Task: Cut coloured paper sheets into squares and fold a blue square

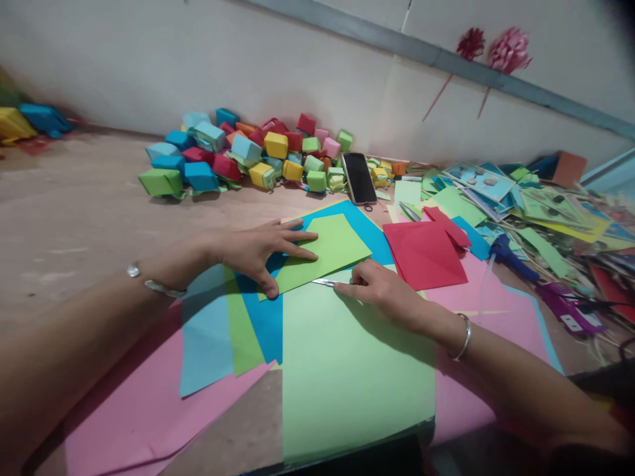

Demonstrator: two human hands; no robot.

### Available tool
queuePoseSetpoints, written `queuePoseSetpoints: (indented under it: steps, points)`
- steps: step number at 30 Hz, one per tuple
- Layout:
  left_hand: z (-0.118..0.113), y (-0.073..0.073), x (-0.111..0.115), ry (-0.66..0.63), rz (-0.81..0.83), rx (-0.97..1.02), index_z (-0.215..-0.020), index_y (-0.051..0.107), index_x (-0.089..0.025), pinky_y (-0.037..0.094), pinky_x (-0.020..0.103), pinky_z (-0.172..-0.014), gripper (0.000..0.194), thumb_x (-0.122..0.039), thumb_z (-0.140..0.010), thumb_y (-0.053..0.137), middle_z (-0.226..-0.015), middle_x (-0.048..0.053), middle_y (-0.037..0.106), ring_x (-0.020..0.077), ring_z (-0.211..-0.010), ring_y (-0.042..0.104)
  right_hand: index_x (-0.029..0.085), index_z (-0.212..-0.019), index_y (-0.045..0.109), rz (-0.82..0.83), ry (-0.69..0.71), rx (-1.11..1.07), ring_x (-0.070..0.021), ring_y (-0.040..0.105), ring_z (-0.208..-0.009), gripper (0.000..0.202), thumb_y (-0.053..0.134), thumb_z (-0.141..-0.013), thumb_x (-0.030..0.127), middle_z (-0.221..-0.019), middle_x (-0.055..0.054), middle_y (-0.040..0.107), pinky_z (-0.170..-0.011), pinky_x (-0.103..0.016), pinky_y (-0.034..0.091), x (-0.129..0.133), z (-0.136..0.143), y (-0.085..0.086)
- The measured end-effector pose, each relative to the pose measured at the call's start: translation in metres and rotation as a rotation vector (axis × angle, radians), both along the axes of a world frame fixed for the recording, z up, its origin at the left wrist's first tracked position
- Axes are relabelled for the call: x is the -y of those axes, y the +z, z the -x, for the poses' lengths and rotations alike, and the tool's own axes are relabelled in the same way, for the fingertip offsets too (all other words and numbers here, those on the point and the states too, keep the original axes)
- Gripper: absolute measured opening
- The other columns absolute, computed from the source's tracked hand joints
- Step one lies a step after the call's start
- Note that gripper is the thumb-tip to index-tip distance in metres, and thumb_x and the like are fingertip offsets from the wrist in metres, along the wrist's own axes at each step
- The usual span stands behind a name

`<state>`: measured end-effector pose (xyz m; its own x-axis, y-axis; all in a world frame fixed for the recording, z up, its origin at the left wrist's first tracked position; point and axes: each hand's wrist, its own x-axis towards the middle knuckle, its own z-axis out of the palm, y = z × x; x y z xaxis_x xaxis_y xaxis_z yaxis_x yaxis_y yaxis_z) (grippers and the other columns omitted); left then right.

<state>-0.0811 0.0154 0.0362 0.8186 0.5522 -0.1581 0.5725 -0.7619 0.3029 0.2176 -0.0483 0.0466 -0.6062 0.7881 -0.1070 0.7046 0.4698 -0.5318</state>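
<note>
My left hand point(265, 254) lies spread over a bright green sheet point(342, 239), its fingers apart and pressing the paper down. My right hand point(380, 287) is closed round a slim silver blade tool point(325, 282), whose tip meets the lower edge of that sheet. Most of the tool is hidden by the fingers. Beneath are a blue sheet point(374, 231) and a large pale green sheet point(360, 383), which reaches down to the table's front edge.
Small coloured paper boxes point(245, 149) are heaped along the wall beside a phone point(359, 178). Red paper point(424, 254), a blue glue gun point(513, 258) and paper scraps lie to the right. Pink sheets point(143, 410) spread at the front left. Paper flowers point(509, 49) hang on the wall.
</note>
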Motion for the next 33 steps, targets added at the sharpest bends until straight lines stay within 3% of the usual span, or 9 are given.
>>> queuePoseSetpoints:
  steps: [4,12,22,28,31,33]
  points:
    - [0.001,0.001,0.000,0.024,0.041,-0.001,-0.148,0.045,-0.044,0.012,0.068,-0.120,0.092,-0.077,-0.066,0.073,-0.168,0.001,0.022,0.0437,-0.153,0.016,0.017,-0.087,0.062,-0.026,0.078,0.061,-0.0181,0.047,-0.081,0.022,0.054,-0.098,0.035,-0.087,-0.005,0.055,-0.069,-0.031,0.032,0.002,0.006,0.003]
    - [-0.001,0.003,-0.002,0.005,0.109,-0.025,-0.150,0.044,-0.039,0.007,0.065,-0.121,0.096,-0.072,-0.067,0.077,-0.170,0.004,0.015,0.0455,-0.154,0.010,0.019,-0.075,0.053,0.154,-0.059,0.006,-0.0154,0.048,-0.074,0.035,0.060,-0.093,0.048,-0.083,-0.001,0.054,-0.067,-0.029,0.033,0.006,0.035,0.005]
    - [-0.001,0.002,-0.001,0.027,0.113,0.020,-0.147,0.049,-0.039,0.006,0.059,-0.122,0.092,-0.072,-0.066,0.077,-0.169,0.003,0.021,0.0435,-0.154,0.011,0.019,-0.073,0.048,0.146,0.020,0.024,-0.0153,0.047,-0.076,0.034,0.061,-0.095,0.042,-0.080,-0.001,0.053,-0.066,-0.030,0.029,0.010,0.058,0.008]
    - [-0.001,0.002,-0.002,0.026,0.120,0.036,-0.145,0.051,-0.038,0.007,0.061,-0.121,0.089,-0.068,-0.066,0.079,-0.168,0.005,0.023,0.0437,-0.154,0.013,0.019,-0.073,0.049,0.194,0.158,-0.008,-0.0148,0.046,-0.074,0.037,0.065,-0.092,0.046,-0.078,0.001,0.051,-0.065,-0.028,0.031,0.022,0.076,0.010]
    - [-0.001,0.003,0.000,0.024,0.104,0.047,-0.145,0.052,-0.039,0.010,0.061,-0.121,0.089,-0.064,-0.065,0.082,-0.167,0.006,0.025,0.0430,-0.153,0.015,0.019,-0.074,0.054,0.128,0.212,-0.033,-0.0139,0.046,-0.070,0.038,0.062,-0.094,0.049,-0.073,0.002,0.051,-0.063,-0.027,0.032,0.029,0.067,0.018]
    - [-0.002,0.007,0.002,0.040,0.096,0.047,-0.144,0.053,-0.039,0.014,0.063,-0.120,0.088,-0.057,-0.064,0.086,-0.167,0.007,0.026,0.0443,-0.153,0.015,0.018,-0.080,0.062,-0.001,0.173,-0.041,-0.0142,0.047,-0.067,0.036,0.053,-0.099,0.048,-0.073,0.000,0.054,-0.062,-0.028,0.034,0.026,0.045,0.026]
